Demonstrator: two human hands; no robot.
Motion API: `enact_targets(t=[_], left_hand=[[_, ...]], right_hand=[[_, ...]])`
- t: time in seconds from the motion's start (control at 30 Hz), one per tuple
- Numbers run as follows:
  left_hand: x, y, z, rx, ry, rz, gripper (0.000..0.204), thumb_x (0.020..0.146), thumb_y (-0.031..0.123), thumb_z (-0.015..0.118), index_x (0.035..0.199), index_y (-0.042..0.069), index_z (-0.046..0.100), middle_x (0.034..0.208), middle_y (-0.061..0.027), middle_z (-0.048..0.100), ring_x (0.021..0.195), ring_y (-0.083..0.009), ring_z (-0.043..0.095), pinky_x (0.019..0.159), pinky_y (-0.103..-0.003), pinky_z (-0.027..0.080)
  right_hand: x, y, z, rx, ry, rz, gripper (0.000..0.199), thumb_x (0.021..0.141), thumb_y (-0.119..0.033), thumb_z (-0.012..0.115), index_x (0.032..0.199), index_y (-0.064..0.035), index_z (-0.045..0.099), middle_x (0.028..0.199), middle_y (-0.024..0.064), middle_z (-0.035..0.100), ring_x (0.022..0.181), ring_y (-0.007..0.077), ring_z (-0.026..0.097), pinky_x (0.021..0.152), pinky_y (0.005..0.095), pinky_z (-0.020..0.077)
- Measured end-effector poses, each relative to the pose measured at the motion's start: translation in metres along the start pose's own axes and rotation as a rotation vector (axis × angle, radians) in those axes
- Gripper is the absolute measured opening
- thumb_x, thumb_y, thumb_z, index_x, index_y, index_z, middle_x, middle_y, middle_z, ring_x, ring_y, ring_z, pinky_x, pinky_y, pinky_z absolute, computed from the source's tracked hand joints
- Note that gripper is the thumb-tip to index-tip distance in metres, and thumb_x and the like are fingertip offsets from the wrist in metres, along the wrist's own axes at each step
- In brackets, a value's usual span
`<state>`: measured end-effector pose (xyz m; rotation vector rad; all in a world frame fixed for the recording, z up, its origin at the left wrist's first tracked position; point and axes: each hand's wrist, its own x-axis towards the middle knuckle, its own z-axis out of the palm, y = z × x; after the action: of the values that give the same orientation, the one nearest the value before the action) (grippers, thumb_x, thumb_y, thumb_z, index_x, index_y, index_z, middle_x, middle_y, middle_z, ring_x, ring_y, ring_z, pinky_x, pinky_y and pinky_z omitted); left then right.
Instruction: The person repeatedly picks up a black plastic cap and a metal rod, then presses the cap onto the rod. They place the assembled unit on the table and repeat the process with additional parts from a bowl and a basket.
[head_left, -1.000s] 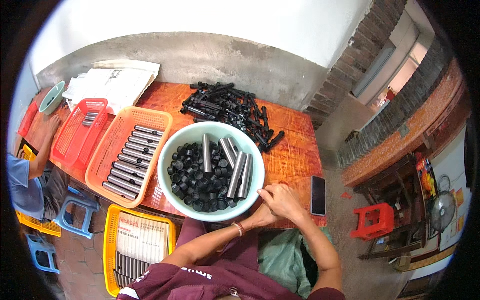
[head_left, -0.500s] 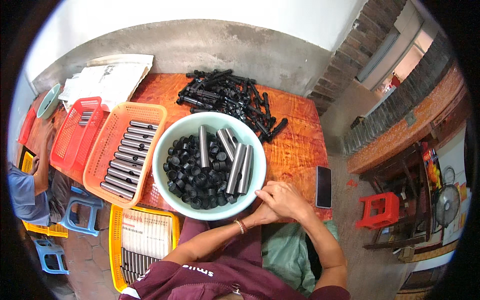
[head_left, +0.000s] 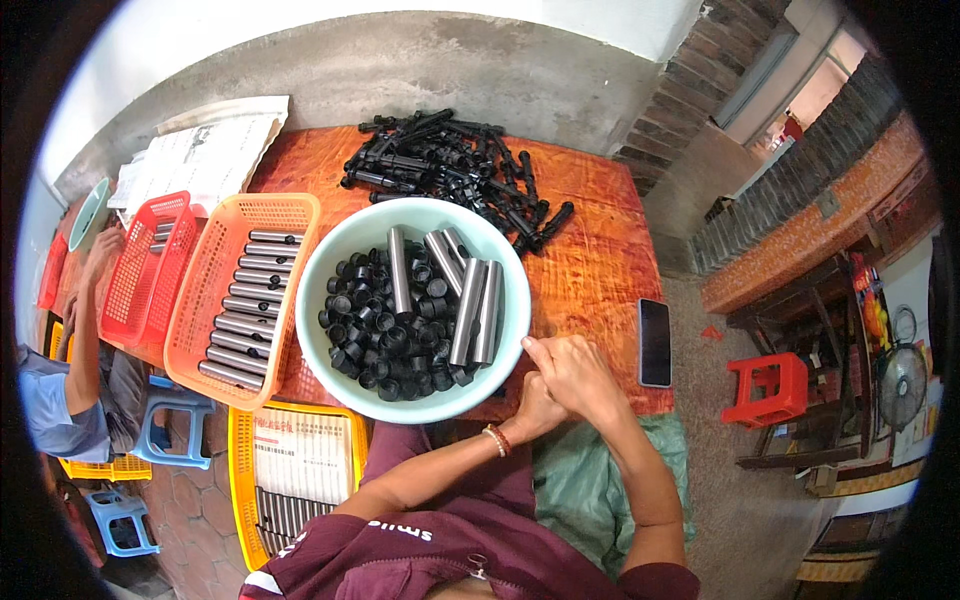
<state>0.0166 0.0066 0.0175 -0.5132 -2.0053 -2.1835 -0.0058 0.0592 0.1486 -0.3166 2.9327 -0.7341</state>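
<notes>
At about nine o'clock a co-worker's arm (head_left: 88, 300) reaches toward a red basket (head_left: 150, 265), and just right of it an orange basket (head_left: 245, 290) holds grey metal tubes (head_left: 240, 325) laid in a neat row; a yellow crate (head_left: 300, 470) sits on the floor at seven o'clock. In the middle of the wooden table (head_left: 590, 270) stands a pale green bowl (head_left: 500, 265), full of small black caps (head_left: 385, 330) with several more tubes lying on top, and a heap of black assembled pieces (head_left: 450, 165) lies at twelve o'clock. At the bowl's five o'clock edge the left hand (head_left: 535, 405) and right hand (head_left: 575, 375) are pressed together, fingers curled shut around something too small and hidden to name (likely a cap going onto a part, though I cannot tell). To do this well, I judge the hands should stay close to the bowl's rim so pieces are within short reach, the part held square so it seats straight and not cocked, and finished pieces kept sorted apart from loose stock. A black phone (head_left: 655, 342) lies at three o'clock, well clear of the work
</notes>
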Motion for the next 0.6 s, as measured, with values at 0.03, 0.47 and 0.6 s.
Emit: enact_targets(t=[0.03, 0.47, 0.6], left_hand=[[-0.001, 0.000, 0.001, -0.012, 0.013, -0.016, 0.016, 0.068, 0.010, 0.069, 0.073, -0.002, 0.060, 0.064, -0.0167, 0.061, 0.063, -0.0289, 0.063, 0.055, -0.036, 0.047], [-0.014, 0.022, -0.027, 0.064, -0.158, -0.045, 0.021, 0.069, 0.008, 0.062, 0.086, -0.001, 0.056, 0.065, -0.0090, 0.053, 0.063, -0.0143, 0.052, 0.061, -0.031, 0.044], [-0.016, 0.085, -0.070, -0.034, -0.471, -0.189, 0.034, 0.074, 0.016, 0.060, 0.099, 0.002, 0.041, 0.076, -0.0090, 0.045, 0.071, -0.0159, 0.045, 0.068, -0.031, 0.040]], right_hand=[[-0.001, -0.001, -0.001, -0.025, 0.012, 0.014, 0.049, 0.092, -0.035, 0.037, 0.072, 0.0011, 0.063, 0.073, 0.0257, 0.059, 0.071, 0.0439, 0.057, 0.065, 0.0498, 0.0457], [-0.015, 0.039, 0.023, 0.994, 0.637, 0.246, 0.054, 0.094, -0.047, 0.033, 0.097, -0.0001, 0.059, 0.076, 0.0084, 0.062, 0.073, 0.0153, 0.061, 0.069, 0.0266, 0.0471], [-0.036, 0.075, 0.050, 0.746, 0.698, 0.355, 0.049, 0.094, -0.033, 0.042, 0.059, -0.0022, 0.053, 0.048, 0.0001, 0.046, 0.044, 0.0108, 0.045, 0.044, 0.0265, 0.0341]])
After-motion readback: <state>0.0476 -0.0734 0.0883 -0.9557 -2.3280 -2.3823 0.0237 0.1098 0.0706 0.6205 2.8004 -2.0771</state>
